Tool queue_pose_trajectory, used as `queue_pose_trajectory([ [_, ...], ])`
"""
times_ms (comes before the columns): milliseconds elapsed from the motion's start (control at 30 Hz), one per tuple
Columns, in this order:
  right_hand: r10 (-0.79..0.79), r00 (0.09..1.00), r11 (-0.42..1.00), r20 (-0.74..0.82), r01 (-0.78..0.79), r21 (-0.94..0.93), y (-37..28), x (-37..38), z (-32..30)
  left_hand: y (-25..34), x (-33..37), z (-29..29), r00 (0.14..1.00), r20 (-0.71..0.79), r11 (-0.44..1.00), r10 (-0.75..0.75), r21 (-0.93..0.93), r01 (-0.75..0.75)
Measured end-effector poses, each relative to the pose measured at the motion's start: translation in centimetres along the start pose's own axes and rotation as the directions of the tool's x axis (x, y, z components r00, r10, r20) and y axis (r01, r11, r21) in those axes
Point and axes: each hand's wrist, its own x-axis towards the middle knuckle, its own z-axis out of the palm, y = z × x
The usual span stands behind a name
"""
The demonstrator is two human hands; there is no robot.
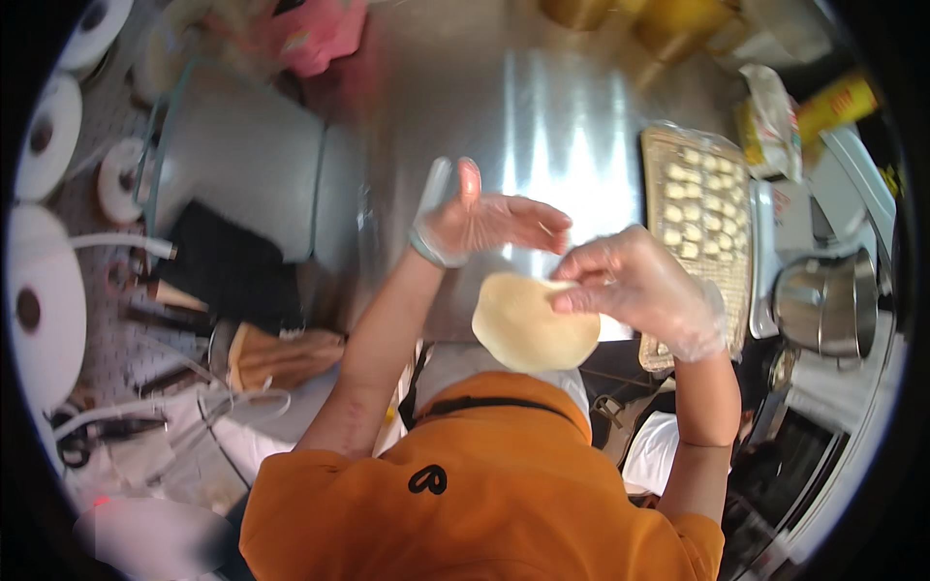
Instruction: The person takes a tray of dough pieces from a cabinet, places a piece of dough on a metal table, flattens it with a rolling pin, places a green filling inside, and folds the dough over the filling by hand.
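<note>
In the head view, a woven tray (741, 281) is seen on a steel counter (542, 107), and rows of small pale dough pieces (699, 198) are laid in the half of it away from the person, under what looks like a clear film. Beside the tray, on the side away from the hands, a steel pot (825, 302) is stood; its contents cannot be made out. Beyond the tray's far end, a crumpled clear bag (772, 116) with a yellow packet under it and a yellow roll-shaped package (839, 100) are found, and further along the counter from the tray's far end some blurred yellow tubs (668, 24) and a pink bag (315, 34) are seen. A round, flat disc of dough (533, 324) is held up in the air just beside the tray's near end, above the counter edge. It is pinched at its upper rim by the right hand (639, 286), which is gloved in clear plastic, with fingers closed together on the dough. The left hand (480, 221), gloved likewise, is held open with fingers apart, close to the disc's far side but not touching it. Well apart from the tray, across the counter, a large grey bucket-like vessel (247, 169) is set, with a dark cloth (228, 261) by it and white rolls (44, 300) along the picture's edge. An orange garment (484, 504) fills the lower part.
</note>
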Motion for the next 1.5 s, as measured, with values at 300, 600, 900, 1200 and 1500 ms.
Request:
queue_pose_trajectory([
  [300, 0.208, 0.690, 0.974, -0.693, -0.078, 0.215, 7.3, -8.4, -0.6, -7.5, 5.8, 6.1, 0.976, -0.006, 0.757, -0.218, -0.632, 0.166],
  [600, -0.357, 0.485, 0.796, -0.798, -0.289, -0.531, 14.7, -21.4, 7.9, -16.0, 10.9, 17.4, 0.926, -0.129, 0.684, -0.356, -0.711, 0.164],
  [900, -0.272, 0.548, 0.775, -0.791, -0.363, -0.518, 20.9, -33.7, 10.5, -24.2, 17.5, 26.8, 0.831, -0.218, 0.715, -0.511, -0.644, 0.271],
  [1200, -0.301, 0.254, 0.805, -0.919, -0.449, -0.388, 23.3, -36.7, 10.5, -25.4, 22.5, 28.8, 0.805, -0.137, 0.722, -0.577, -0.547, 0.424],
  [1500, -0.131, -0.168, 0.796, -0.977, -0.606, -0.002, 31.2, -47.3, 4.9, -27.4, 28.3, 29.9, 0.785, -0.011, 0.748, -0.620, -0.311, 0.586],
])
